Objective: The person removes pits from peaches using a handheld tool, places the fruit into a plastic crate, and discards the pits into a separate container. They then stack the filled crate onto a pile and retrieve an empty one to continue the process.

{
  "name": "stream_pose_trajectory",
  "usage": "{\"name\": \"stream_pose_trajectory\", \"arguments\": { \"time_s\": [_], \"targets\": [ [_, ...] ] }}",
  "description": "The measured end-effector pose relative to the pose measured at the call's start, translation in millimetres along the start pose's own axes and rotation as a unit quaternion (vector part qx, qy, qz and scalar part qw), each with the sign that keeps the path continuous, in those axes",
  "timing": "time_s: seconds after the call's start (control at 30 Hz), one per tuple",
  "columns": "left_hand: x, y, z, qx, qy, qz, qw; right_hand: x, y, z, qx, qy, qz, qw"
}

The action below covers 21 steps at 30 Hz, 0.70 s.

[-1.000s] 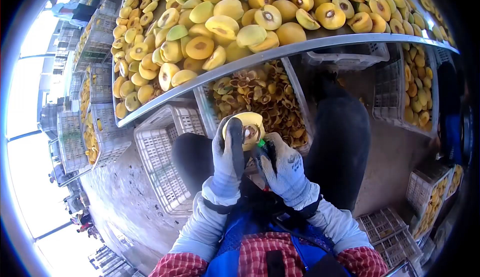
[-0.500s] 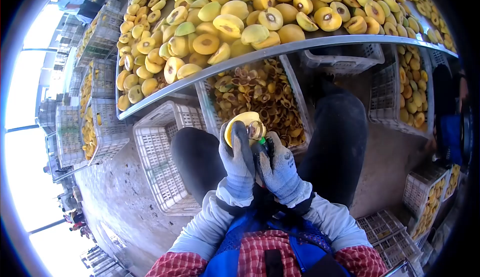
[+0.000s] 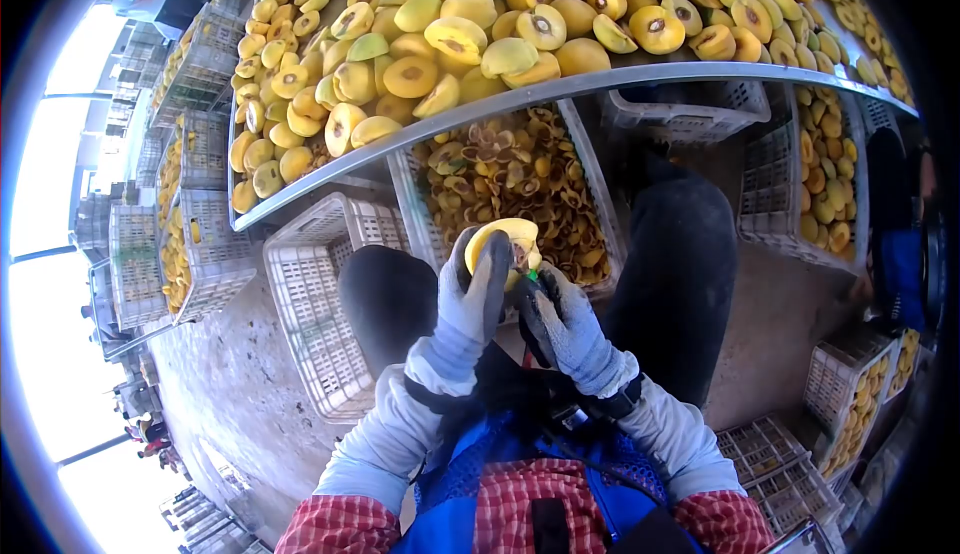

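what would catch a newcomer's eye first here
First the heap of yellow fruit halves on the metal table across the top. Below its edge sits a white crate of pits and scraps. In the middle, the gloved left hand holds a fruit half while the gloved right hand works at it with a small green-handled tool.

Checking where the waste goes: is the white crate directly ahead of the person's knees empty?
No, that white crate is filled with brownish pits and scraps, just beyond the fruit half in the left hand.

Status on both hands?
Left gloved hand grips yellow halved fruit. Right gloved hand works green-handled tool at its pit. Nothing in the way.
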State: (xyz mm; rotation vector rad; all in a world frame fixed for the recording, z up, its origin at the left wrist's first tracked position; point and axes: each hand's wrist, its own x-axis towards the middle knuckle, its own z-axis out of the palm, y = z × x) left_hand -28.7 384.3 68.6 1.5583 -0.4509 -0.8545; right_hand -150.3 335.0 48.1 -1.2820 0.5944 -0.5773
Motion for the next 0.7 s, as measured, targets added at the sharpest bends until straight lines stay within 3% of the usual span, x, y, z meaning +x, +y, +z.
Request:
{"name": "stream_pose_trajectory", "arguments": {
  "time_s": [0.07, 0.13, 0.2, 0.23, 0.27, 0.3, 0.33, 0.47, 0.5, 0.53, 0.6, 0.63, 0.67, 0.7],
  "targets": [
    [9, 22, -5, -0.070, -0.070, -0.049, 0.994, -2, 10, 3, -0.046, 0.009, -0.034, 0.998],
    [14, 17, -1, -0.157, -0.053, -0.060, 0.984, -5, 28, 6, -0.086, -0.017, -0.047, 0.995],
    [15, 7, -1, 0.021, -0.038, 0.045, 0.998, -9, 18, 7, 0.002, -0.067, 0.033, 0.997],
    [13, 4, -2, 0.100, -0.037, 0.102, 0.989, -12, 15, 6, 0.143, -0.116, 0.105, 0.977],
    [11, 3, -4, 0.079, -0.062, 0.105, 0.989, -14, 11, 5, 0.271, -0.146, 0.189, 0.933],
    [12, 2, -6, 0.058, -0.086, 0.110, 0.988, -15, 11, 3, 0.450, -0.189, 0.271, 0.830],
    [13, 1, -8, 0.038, -0.111, 0.115, 0.986, -15, 10, 3, 0.606, -0.223, 0.339, 0.684],
    [3, -16, -13, -0.185, -0.076, -0.089, 0.976, -17, 9, 20, 0.707, -0.229, 0.328, 0.584],
    [3, -22, -12, -0.514, -0.110, -0.235, 0.817, -16, 1, 18, 0.697, -0.188, 0.312, 0.617],
    [0, -27, -10, -0.551, 0.043, -0.280, 0.785, -9, 7, 16, 0.743, -0.221, 0.248, 0.581],
    [-13, -18, -32, -0.322, 0.109, -0.241, 0.909, -7, 26, 12, 0.729, -0.102, 0.324, 0.594],
    [-19, -8, -43, -0.330, 0.094, -0.166, 0.924, -7, 37, 12, 0.706, -0.114, 0.342, 0.610],
    [-22, -6, -65, -0.225, 0.123, -0.089, 0.962, -10, 48, 13, 0.682, -0.126, 0.359, 0.624],
    [-19, -3, -67, -0.225, 0.124, -0.084, 0.963, -10, 60, 13, 0.656, -0.141, 0.375, 0.640]
  ]
}}
